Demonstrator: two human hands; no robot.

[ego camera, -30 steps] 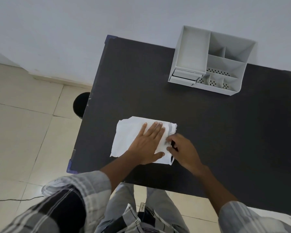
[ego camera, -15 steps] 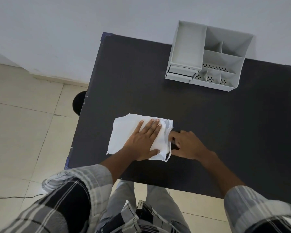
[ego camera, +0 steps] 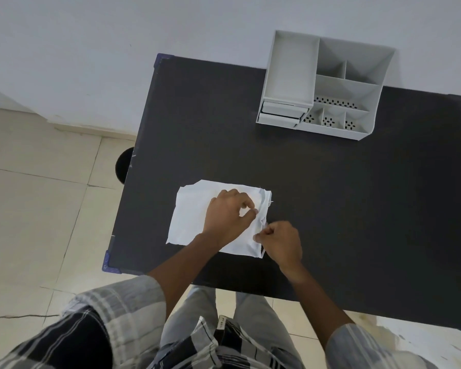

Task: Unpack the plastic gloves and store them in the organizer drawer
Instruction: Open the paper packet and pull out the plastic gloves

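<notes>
A flat white packet of plastic gloves (ego camera: 190, 217) lies on the black table (ego camera: 344, 198), near its front left. My left hand (ego camera: 228, 213) rests on the packet with its fingers curled, pinching the plastic near the packet's right edge. My right hand (ego camera: 281, 242) is closed on the packet's right edge, just below the left hand's fingertips. The grey desk organizer (ego camera: 322, 85) stands at the back of the table, with two small drawers (ego camera: 281, 115) at its front left, both pushed in.
The table's left edge has blue corner guards (ego camera: 108, 262). A round black object (ego camera: 124, 169) sits on the tiled floor beside the table's left side. A white wall runs behind the table.
My left hand, flat on the packet before, has curled its fingers and now pinches the plastic. My right hand has stayed at the packet's right edge and closed on it.
</notes>
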